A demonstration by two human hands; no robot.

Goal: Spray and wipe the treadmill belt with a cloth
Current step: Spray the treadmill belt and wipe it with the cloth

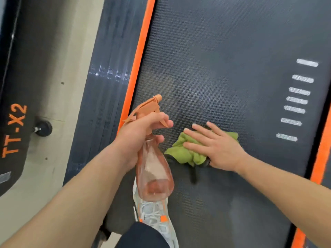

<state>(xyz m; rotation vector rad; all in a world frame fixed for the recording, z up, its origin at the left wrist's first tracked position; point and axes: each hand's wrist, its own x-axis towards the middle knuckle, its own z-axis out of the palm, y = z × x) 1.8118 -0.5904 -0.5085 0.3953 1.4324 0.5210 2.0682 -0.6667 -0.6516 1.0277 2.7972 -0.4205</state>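
Your left hand [141, 129] sat just left of the frame's centre, its fingers curled round the neck of the spray bottle [154, 169], with one finger lying along the orange trigger. The bottle was clear and pink-tinted and hung with its base toward the bottom of the frame. A little liquid was pooled at the base, and the nozzle pointed toward the upper right.

Just right of it, your right hand [216, 145] lay flat, fingers straight and slightly spread, pressing down on the green cloth [184, 153]. The cloth was bunched under your palm and fingers near the middle of the frame, resting directly on the treadmill belt [232, 68]. Its crumpled edge stuck out toward the bottle without touching it.

The belt was dark and finely textured and filled the centre and right of the frame. An orange strip [141, 51] ran diagonally along its left edge, with a dark ribbed side rail [107, 86] beside that. A column of white dashes [297, 100] marked the belt at the right. Your pale shoe [152, 213], with orange accents, stood on the belt at the bottom centre, partly behind the bottle's base.

At the far left, a pale floor [59, 86] separated the treadmill from a second dark machine lettered TT-X2 [15, 129], which had a round black foot [43, 127].
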